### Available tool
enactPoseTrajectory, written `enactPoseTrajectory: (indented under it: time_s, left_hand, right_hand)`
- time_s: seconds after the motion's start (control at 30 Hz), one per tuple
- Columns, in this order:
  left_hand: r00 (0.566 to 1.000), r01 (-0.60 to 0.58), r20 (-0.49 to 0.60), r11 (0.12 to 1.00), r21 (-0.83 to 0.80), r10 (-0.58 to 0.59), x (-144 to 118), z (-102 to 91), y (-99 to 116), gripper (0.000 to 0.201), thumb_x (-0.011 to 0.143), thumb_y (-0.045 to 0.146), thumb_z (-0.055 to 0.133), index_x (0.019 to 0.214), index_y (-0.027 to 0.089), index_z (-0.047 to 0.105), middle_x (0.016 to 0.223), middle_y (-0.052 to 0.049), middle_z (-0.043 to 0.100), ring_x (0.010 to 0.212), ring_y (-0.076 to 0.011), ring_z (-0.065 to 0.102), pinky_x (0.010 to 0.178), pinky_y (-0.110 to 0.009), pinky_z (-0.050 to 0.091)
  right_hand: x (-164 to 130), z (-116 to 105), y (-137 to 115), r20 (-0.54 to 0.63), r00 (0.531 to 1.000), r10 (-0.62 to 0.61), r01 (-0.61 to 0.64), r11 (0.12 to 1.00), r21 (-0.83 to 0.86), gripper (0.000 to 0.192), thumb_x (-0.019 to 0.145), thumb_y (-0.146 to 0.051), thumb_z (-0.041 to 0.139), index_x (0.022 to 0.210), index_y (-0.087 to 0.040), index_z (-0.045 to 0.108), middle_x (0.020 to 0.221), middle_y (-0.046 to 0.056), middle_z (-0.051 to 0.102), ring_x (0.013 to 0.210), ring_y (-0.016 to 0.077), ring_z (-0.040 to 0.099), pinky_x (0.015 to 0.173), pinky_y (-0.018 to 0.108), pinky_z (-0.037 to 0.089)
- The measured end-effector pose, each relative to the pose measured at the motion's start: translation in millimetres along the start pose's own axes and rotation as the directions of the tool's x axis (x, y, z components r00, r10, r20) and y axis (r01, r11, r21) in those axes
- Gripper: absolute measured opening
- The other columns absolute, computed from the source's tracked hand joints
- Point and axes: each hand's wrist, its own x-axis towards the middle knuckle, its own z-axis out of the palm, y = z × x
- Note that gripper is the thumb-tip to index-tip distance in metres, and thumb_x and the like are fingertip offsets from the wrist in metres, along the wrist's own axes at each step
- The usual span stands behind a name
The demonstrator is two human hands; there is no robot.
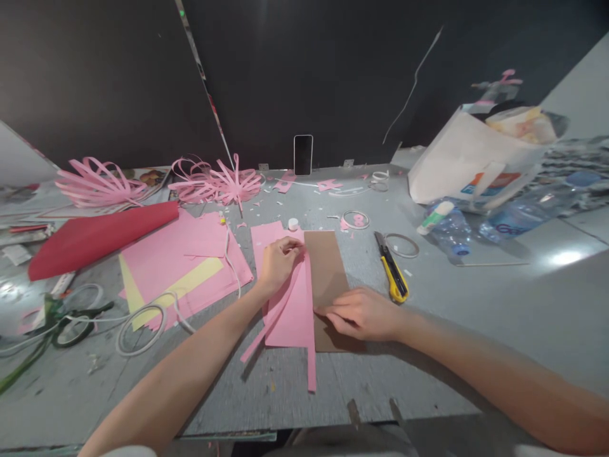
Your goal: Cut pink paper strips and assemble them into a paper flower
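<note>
My left hand is closed in a pinch at the upper end of a narrow pink paper strip. The strip slants down and left over a pink paper sheet. A second pink strip runs straight along the sheet's right side, its lower end past the sheet's edge. Right beside it lies a brown cardboard rectangle. My right hand rests on the lower cardboard with fingers stretched out, the index fingertip at the edge by the straight strip. Its palm side is hidden.
A yellow utility knife lies right of the cardboard. Left are more pink sheets, a red sheet, scissors and coiled white cord. Pink strip bundles, a phone, a bag and plastic bottles stand farther back.
</note>
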Motion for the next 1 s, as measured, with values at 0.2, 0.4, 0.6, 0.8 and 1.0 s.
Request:
enactPoseTrajectory:
  time_s: [0.2,0.4,0.6,0.8,1.0]
  left_hand:
    - [0.999,0.031,0.010,0.999,-0.018,-0.031,-0.1,0.9,-2.0,0.013,0.092,0.021,0.065,0.098,0.019,0.077,0.104,-0.009,0.081,0.090,-0.0207,0.076,0.085,-0.036,0.060]
    - [0.998,-0.047,-0.042,0.993,0.109,0.052,1.1,0.7,-2.0,0.014,0.090,0.017,0.066,0.092,0.021,0.079,0.106,-0.007,0.080,0.089,-0.0198,0.072,0.084,-0.035,0.056]
    - [0.995,-0.043,-0.077,0.986,0.163,0.056,2.2,-5.7,10.6,0.017,0.094,0.025,0.069,0.107,0.023,0.080,0.095,-0.005,0.079,0.077,-0.0191,0.069,0.073,-0.033,0.052]
    - [0.998,0.042,-0.059,0.932,0.361,-0.022,10.4,-25.5,25.1,0.013,0.091,0.028,0.076,0.103,0.022,0.076,0.085,-0.005,0.077,0.068,-0.0198,0.068,0.068,-0.032,0.047]
    - [0.998,-0.034,-0.027,0.813,0.582,0.061,18.5,-39.7,15.8,0.020,0.092,0.017,0.071,0.112,0.020,0.074,0.109,-0.011,0.079,0.095,-0.0272,0.072,0.089,-0.040,0.054]
  right_hand:
    - [0.1,0.4,1.1,0.010,1.000,-0.027,0.027,0.999,-0.027,0.040,0.114,-0.028,0.042,0.110,-0.020,0.082,0.077,0.003,0.077,0.064,0.0139,0.064,0.059,0.030,0.035]
    - [-0.1,0.4,1.6,0.002,1.000,-0.026,0.026,1.000,-0.015,0.041,0.114,-0.029,0.042,0.110,-0.021,0.081,0.078,0.003,0.077,0.064,0.0139,0.064,0.059,0.030,0.037]
    - [-0.8,0.0,1.2,-0.015,0.998,-0.056,0.055,0.997,-0.049,0.039,0.114,-0.027,0.043,0.123,-0.020,0.080,0.080,0.004,0.079,0.065,0.0138,0.066,0.060,0.028,0.040]
    - [-4.8,-0.8,10.6,-0.066,0.995,-0.078,0.068,0.989,-0.130,0.037,0.112,-0.026,0.046,0.133,-0.017,0.076,0.081,0.005,0.080,0.065,0.0153,0.069,0.061,0.029,0.045]
    - [-5.7,-7.7,23.0,-0.189,0.977,0.099,-0.119,0.988,-0.100,0.036,0.111,-0.024,0.046,0.128,-0.016,0.076,0.085,0.006,0.082,0.068,0.0179,0.073,0.066,0.031,0.049]
